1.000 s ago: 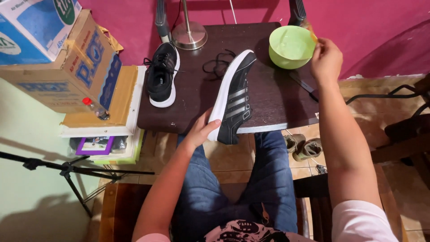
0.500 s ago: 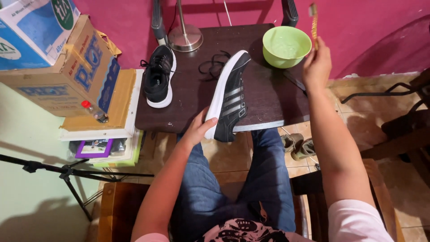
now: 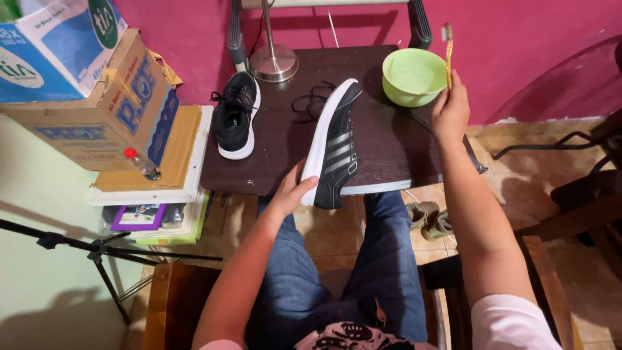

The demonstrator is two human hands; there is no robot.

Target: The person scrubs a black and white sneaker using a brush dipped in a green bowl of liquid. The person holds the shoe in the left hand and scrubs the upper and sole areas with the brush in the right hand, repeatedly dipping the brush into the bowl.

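Dark wood table (image 3: 389, 162), small, set against pink wall (image 3: 531, 52).

Left hand (image 3: 291, 191): at front edge of table, fingers spread and wrapped under heel end of black shoe (image 3: 334, 152). Gripping the sole side. Shoe tipped on its side, white sole facing left, grey stripes up, toe pointing toward back edge, heel hanging just past front edge.

Right hand (image 3: 450, 110): raised over right part of table, closed around handle of yellow toothbrush (image 3: 447, 55). Brush upright, bristle head at top, seen against the wall. Hand just right of green bowl (image 3: 413, 76).

Bowl near back right corner, upright, contents not readable.

Second black shoe (image 3: 236, 115): upright on its sole near left edge, toe toward front, well apart from held shoe. Loose black laces (image 3: 311, 100) lying between the two shoes, toward back.

Metal lamp base (image 3: 273, 61) at back edge, left of centre.

Left of table: stacked cardboard boxes (image 3: 97, 97). Tripod leg (image 3: 91, 249) lower left.

Under table: knees in blue jeans (image 3: 382, 259), pair of small shoes (image 3: 431, 217) on tiled floor.
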